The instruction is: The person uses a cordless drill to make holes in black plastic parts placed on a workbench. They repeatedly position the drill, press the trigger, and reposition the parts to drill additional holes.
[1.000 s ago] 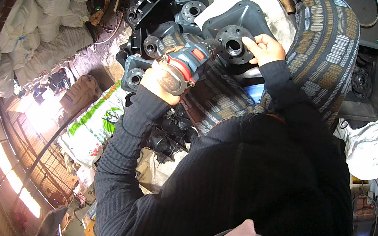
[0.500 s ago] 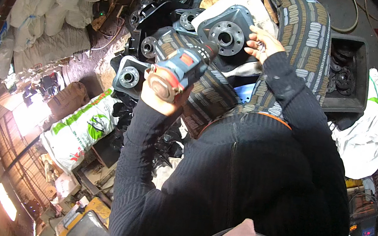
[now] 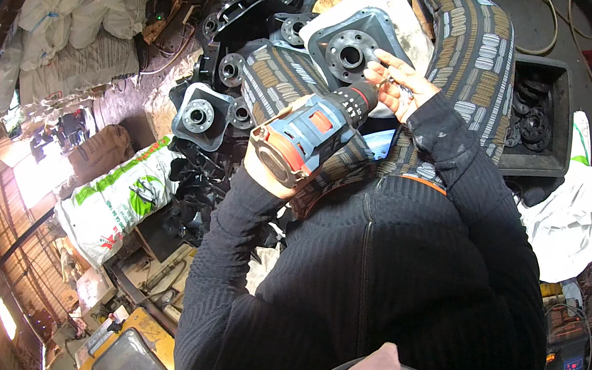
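Observation:
My left hand (image 3: 264,180) is closed around a blue-grey and red cordless drill (image 3: 306,132), whose black chuck points up and to the right. At the chuck's tip, my right hand (image 3: 409,89) has its fingers bent around small shiny metal pieces, perhaps screws, too small to make out fully. Just beyond both hands lies a black square part with a round flanged hub (image 3: 334,53), its center hole and ring of small holes facing up. It rests on a white cloth or sack (image 3: 401,19) between my patterned trouser legs (image 3: 469,81).
Several similar black flanged parts (image 3: 199,117) are heaped to the left. On the right stands a black bin (image 3: 558,160) with dark round pieces inside, next to a white sack (image 3: 570,224). White sacks (image 3: 113,8) are stacked far left; a hose (image 3: 551,39) lies at far right.
The drill has moved right and tilted so its chuck meets my right hand. My right hand has come down slightly from beside the hub, its fingers now at the chuck's tip.

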Tool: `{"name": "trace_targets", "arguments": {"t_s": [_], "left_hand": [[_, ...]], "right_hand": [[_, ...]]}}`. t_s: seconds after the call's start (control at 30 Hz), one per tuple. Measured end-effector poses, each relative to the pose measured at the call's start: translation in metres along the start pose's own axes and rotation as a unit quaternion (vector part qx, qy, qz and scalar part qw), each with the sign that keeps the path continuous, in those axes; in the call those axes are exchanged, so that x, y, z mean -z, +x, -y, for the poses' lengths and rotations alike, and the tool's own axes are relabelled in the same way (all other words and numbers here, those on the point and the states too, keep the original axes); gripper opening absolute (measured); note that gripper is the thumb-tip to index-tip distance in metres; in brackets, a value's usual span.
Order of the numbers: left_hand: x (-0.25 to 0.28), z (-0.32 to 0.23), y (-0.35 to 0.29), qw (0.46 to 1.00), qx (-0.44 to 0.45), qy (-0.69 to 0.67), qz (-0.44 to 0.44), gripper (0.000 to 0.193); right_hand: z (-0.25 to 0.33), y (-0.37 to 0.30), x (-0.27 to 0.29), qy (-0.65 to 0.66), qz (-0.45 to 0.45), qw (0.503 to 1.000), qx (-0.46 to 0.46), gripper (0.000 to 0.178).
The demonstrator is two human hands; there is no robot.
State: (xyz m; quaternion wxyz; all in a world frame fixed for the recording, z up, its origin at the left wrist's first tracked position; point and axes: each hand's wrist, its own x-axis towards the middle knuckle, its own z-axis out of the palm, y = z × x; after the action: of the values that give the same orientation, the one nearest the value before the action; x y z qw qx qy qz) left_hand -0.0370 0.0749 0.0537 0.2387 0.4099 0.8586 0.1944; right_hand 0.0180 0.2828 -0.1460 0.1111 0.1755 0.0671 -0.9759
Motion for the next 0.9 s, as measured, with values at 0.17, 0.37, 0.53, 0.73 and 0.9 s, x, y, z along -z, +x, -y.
{"name": "trace_targets", "arguments": {"t_s": [0.17, 0.37, 0.53, 0.73, 0.9], "left_hand": [[-0.007, 0.007, -0.004, 1.000, 0.000, -0.019, -0.006, 0.037], [-0.011, 0.018, -0.005, 0.974, 0.072, -0.213, 0.027, 0.043], [-0.003, 0.015, -0.013, 0.882, 0.163, -0.437, 0.071, 0.047], [0.007, 0.007, -0.015, 0.924, 0.146, -0.340, 0.096, 0.071], [0.009, 0.030, -0.023, 0.989, 0.099, 0.070, 0.086, 0.041]], "right_hand": [[-0.006, 0.000, 0.003, -0.002, -0.023, 1.000, -0.017, 0.036], [-0.009, -0.002, -0.005, -0.028, -0.037, 0.998, -0.050, 0.033], [-0.023, 0.002, -0.003, -0.023, -0.052, 0.996, -0.071, 0.033], [-0.037, 0.006, -0.004, -0.044, -0.143, 0.983, -0.110, 0.029], [-0.043, 0.005, 0.029, -0.094, -0.224, 0.970, -0.015, 0.027]]}}
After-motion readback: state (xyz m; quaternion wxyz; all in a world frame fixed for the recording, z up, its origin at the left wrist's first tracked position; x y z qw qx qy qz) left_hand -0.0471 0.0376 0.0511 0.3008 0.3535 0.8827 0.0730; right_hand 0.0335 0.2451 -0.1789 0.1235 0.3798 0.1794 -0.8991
